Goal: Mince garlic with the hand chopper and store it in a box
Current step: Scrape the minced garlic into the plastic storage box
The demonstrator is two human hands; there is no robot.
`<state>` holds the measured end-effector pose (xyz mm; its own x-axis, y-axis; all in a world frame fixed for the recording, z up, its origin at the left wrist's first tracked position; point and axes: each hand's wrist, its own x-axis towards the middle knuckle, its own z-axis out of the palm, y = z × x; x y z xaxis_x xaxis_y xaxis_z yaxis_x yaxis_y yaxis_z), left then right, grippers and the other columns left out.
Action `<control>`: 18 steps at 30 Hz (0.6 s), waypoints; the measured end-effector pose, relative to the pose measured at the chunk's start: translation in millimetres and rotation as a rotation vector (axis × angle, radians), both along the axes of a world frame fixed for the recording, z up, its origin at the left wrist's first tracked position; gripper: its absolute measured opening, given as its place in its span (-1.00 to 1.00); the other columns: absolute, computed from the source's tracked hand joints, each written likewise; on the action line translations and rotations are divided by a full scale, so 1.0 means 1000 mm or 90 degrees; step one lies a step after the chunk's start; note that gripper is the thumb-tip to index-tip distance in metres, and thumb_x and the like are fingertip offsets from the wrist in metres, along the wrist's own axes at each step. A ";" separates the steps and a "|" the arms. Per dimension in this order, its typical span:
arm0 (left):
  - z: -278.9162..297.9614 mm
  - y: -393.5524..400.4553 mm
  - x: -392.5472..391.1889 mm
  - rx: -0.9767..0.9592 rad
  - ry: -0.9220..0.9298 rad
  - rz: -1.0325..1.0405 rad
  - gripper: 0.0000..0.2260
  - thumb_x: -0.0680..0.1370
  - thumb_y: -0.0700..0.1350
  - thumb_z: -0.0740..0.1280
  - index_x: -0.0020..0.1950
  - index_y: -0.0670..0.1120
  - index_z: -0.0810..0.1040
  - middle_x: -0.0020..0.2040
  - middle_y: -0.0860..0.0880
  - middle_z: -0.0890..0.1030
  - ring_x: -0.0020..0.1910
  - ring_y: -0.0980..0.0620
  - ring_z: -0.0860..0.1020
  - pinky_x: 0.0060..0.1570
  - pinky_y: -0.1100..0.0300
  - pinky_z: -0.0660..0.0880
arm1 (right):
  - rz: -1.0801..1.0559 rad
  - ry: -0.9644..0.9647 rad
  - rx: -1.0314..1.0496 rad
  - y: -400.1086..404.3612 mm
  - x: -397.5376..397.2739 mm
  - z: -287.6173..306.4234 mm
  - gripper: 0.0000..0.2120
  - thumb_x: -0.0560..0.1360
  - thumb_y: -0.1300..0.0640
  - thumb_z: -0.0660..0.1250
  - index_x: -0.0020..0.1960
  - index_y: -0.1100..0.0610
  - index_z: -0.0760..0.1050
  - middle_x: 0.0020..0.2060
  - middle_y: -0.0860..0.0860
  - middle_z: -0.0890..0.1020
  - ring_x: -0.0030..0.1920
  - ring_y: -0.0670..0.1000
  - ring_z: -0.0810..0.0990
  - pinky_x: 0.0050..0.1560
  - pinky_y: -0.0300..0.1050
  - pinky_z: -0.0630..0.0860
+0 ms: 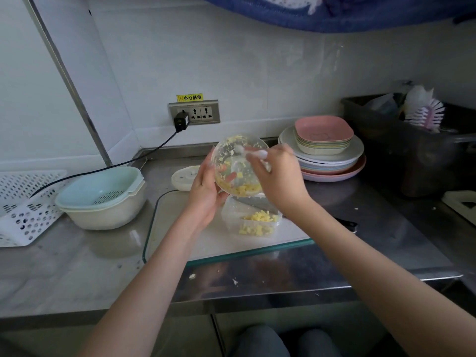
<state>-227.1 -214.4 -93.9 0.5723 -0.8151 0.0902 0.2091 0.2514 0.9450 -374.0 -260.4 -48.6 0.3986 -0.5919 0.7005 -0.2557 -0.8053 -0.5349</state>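
Held tilted above the bench (77,266): a clear chopper bowl (238,167), mouth turned toward the camera, cupped from the left side by the left hand (206,186), fingers curled round its outer wall and showing through the plastic. Smeared across the inner wall, yellowish minced garlic (240,189), thickest along the lower rim. Reached into the bowl from the right: the right hand (277,173), grip pinched on the handle of a small white spoon (253,152), tip against the upper inside of the bowl.

Directly beneath the tilted rim, a clear plastic box (251,218), standing open on a glass cutting board (195,243) and partly filled with pale yellow garlic pieces (260,217). Behind the left hand, on the bench, a round cream chopper lid (184,177), lying flat and apart from the bowl. Just past the right forearm, the dark handle of a knife (347,224), blade hidden under the arm.

To the left, a pale blue colander nested in a cream basin (103,199), with a white perforated basket (23,202) beside it. At the back right, stacked plates (327,150), pink and cream ones uppermost. On the wall, a socket strip (194,112) with a black plug and cord trailing down to the left. A few garlic crumbs scattered on the bench near the front edge.
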 end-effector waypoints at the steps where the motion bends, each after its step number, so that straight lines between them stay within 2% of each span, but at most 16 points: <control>1: 0.000 0.002 -0.002 -0.003 -0.014 -0.002 -0.68 0.68 -0.02 0.05 0.41 0.07 0.39 0.21 -0.07 0.59 0.11 -0.03 0.62 -0.01 0.12 0.60 | -0.039 -0.024 0.021 -0.006 0.003 0.001 -0.65 0.58 0.16 0.24 -0.29 -0.22 0.45 -0.52 -0.03 0.40 -0.19 0.09 0.38 -0.14 0.03 0.43; 2: -0.001 0.004 -0.003 -0.008 -0.032 -0.003 -0.68 0.68 -0.03 0.06 0.42 0.07 0.37 0.22 -0.07 0.58 0.10 -0.03 0.63 0.00 0.12 0.60 | -0.066 -0.023 0.037 -0.007 0.007 0.003 -0.74 0.59 0.15 0.21 -0.13 -0.12 0.59 -0.47 0.05 0.50 -0.14 0.09 0.39 -0.14 -0.01 0.41; 3: -0.001 0.006 -0.004 -0.011 -0.044 0.000 -0.68 0.68 -0.05 0.07 0.42 0.06 0.37 0.22 -0.08 0.57 0.08 -0.03 0.63 0.01 0.12 0.60 | -0.072 -0.012 0.046 -0.005 0.012 0.005 -0.76 0.60 0.13 0.19 -0.01 0.00 0.64 -0.41 0.08 0.57 -0.11 0.06 0.43 -0.16 -0.05 0.40; 4: 0.000 0.008 -0.004 -0.012 -0.058 0.003 -0.68 0.67 -0.06 0.09 0.43 0.04 0.37 0.21 -0.08 0.57 0.07 -0.02 0.64 0.03 0.12 0.60 | -0.040 -0.005 0.048 -0.005 0.014 0.003 -0.76 0.60 0.13 0.20 -0.01 0.04 0.65 -0.41 0.04 0.59 -0.13 -0.03 0.49 -0.21 -0.15 0.39; 6: 0.002 0.010 -0.003 -0.014 -0.089 0.011 -0.66 0.66 -0.09 0.13 0.45 0.04 0.35 0.24 -0.10 0.56 0.11 -0.03 0.62 0.06 0.12 0.58 | 0.076 0.031 0.032 0.003 0.009 0.001 -0.75 0.58 0.17 0.25 -0.21 0.03 0.63 -0.50 -0.13 0.50 -0.29 -0.21 0.52 -0.31 -0.39 0.32; 7: 0.001 0.010 -0.001 -0.016 -0.106 0.009 -0.66 0.65 -0.10 0.16 0.44 0.07 0.36 0.26 -0.11 0.55 0.16 -0.04 0.59 0.08 0.11 0.58 | 0.126 0.076 0.021 0.006 0.004 -0.002 -0.78 0.57 0.17 0.27 -0.18 0.05 0.64 -0.48 -0.13 0.49 -0.27 -0.22 0.49 -0.28 -0.41 0.30; 9: 0.001 0.011 0.004 -0.014 -0.124 0.015 -0.70 0.62 -0.12 0.23 0.33 0.13 0.45 0.31 -0.16 0.50 0.22 -0.08 0.55 0.10 0.05 0.56 | 0.170 0.148 0.034 0.004 -0.009 -0.005 -0.82 0.57 0.12 0.28 0.02 0.03 0.66 -0.32 0.06 0.59 -0.16 -0.09 0.46 -0.21 -0.30 0.31; 11: -0.001 0.010 0.007 0.005 -0.130 0.021 -0.65 0.60 -0.16 0.27 0.39 0.03 0.41 0.33 -0.17 0.48 0.19 -0.08 0.58 0.16 -0.07 0.53 | 0.134 0.095 0.038 -0.010 -0.014 -0.005 -0.81 0.57 0.11 0.27 0.08 0.01 0.64 -0.30 0.16 0.60 -0.16 0.14 0.45 -0.22 -0.14 0.30; 13: -0.001 0.010 0.007 0.024 -0.136 -0.001 -0.54 0.58 -0.18 0.29 0.47 -0.11 0.31 0.31 -0.18 0.48 0.15 -0.08 0.60 0.22 -0.18 0.48 | 0.061 0.056 0.028 -0.022 -0.009 -0.003 -0.79 0.57 0.10 0.27 0.13 0.03 0.62 -0.42 0.09 0.50 -0.22 0.10 0.37 -0.25 -0.15 0.19; 14: 0.000 0.010 0.006 0.029 -0.141 -0.010 -0.55 0.57 -0.18 0.31 0.46 -0.13 0.33 0.30 -0.19 0.49 0.14 -0.08 0.61 0.22 -0.19 0.47 | 0.052 0.064 0.013 -0.024 -0.005 -0.001 -0.78 0.57 0.09 0.27 0.15 0.05 0.62 -0.44 0.07 0.47 -0.21 0.05 0.33 -0.24 -0.17 0.17; 17: 0.003 0.012 0.005 0.026 -0.144 -0.016 -0.70 0.55 -0.25 0.33 0.28 -0.18 0.50 0.24 -0.27 0.53 0.10 -0.09 0.62 0.19 -0.14 0.51 | 0.152 0.177 -0.028 -0.018 -0.006 -0.007 -0.78 0.55 0.06 0.30 0.15 0.03 0.62 -0.42 -0.02 0.44 -0.18 -0.05 0.33 -0.21 -0.15 0.29; 18: 0.004 0.013 0.006 0.023 -0.141 -0.015 -0.72 0.53 -0.24 0.35 0.25 -0.18 0.52 0.22 -0.28 0.55 0.09 -0.09 0.63 0.19 -0.14 0.51 | 0.174 0.228 -0.032 -0.016 -0.011 -0.009 -0.78 0.54 0.05 0.30 0.14 0.03 0.63 -0.38 0.02 0.47 -0.16 -0.03 0.37 -0.18 -0.14 0.34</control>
<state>-220.7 -201.5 -90.2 0.5227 -0.8331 0.1811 0.0014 0.2133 0.9770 -385.0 -276.0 -57.9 0.7582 -0.4007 0.5144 -0.1927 -0.8914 -0.4102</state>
